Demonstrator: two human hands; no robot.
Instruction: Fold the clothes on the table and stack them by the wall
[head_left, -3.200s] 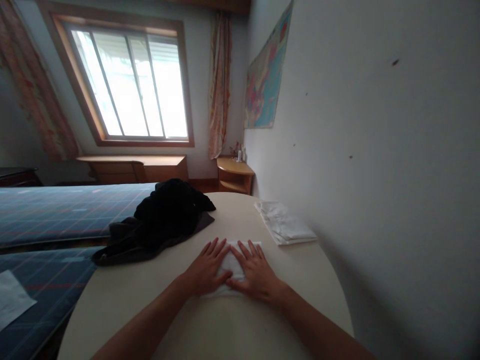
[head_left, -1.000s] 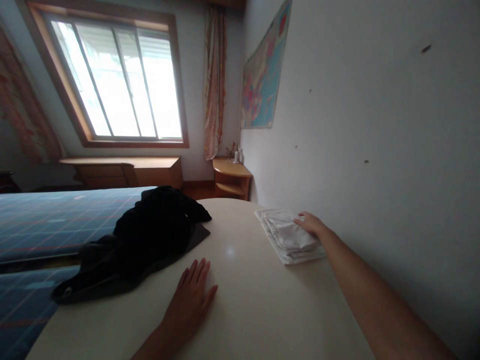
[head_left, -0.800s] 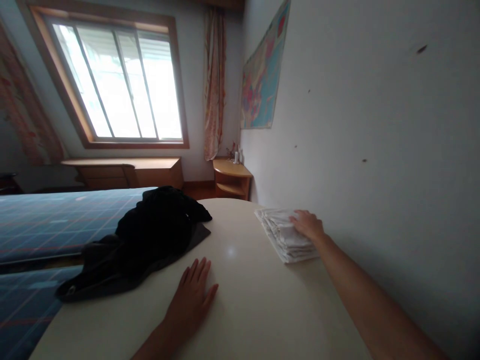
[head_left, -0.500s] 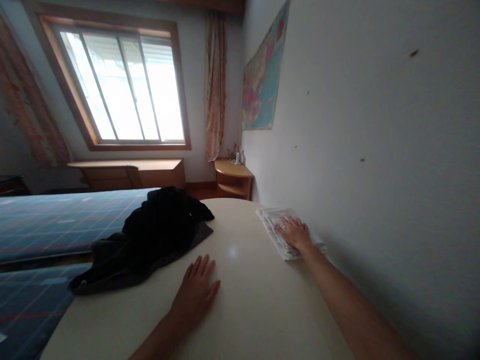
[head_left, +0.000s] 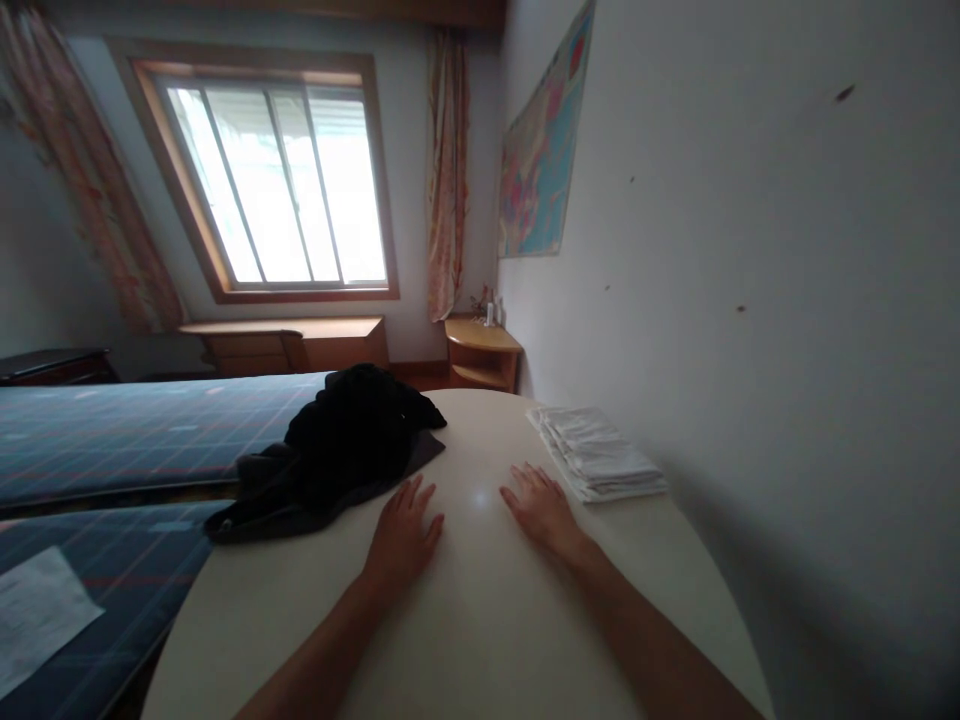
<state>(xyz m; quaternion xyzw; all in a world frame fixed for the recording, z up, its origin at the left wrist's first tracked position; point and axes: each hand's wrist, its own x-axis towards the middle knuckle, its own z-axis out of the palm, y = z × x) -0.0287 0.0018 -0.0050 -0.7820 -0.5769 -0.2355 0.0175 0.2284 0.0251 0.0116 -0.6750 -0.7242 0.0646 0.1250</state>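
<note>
My left hand point(head_left: 403, 532) lies on the pale round table point(head_left: 472, 630), palm down with fingers spread, and holds nothing. Just beyond it is a crumpled black garment point(head_left: 360, 430), heaped on the table's left side and reaching over its edge. My right hand point(head_left: 541, 508) is also palm down over the tabletop, fingers apart and nothing in them. To the right of that hand sits a folded stack of white cloth point(head_left: 600, 455), close to the wall; the hand is beside it, not on it.
Blue plaid mattresses point(head_left: 150, 430) stand left of the table, one with a white paper point(head_left: 41, 615) on it. A wall point(head_left: 787, 400) runs along the right. Beyond the table are a wooden corner shelf point(head_left: 484, 335), a low desk point(head_left: 330, 340) and a window point(head_left: 285, 190).
My right hand has come off the white cloth and moved left onto the tabletop. My left hand remains flat on the table. The view has shifted slightly to the left.
</note>
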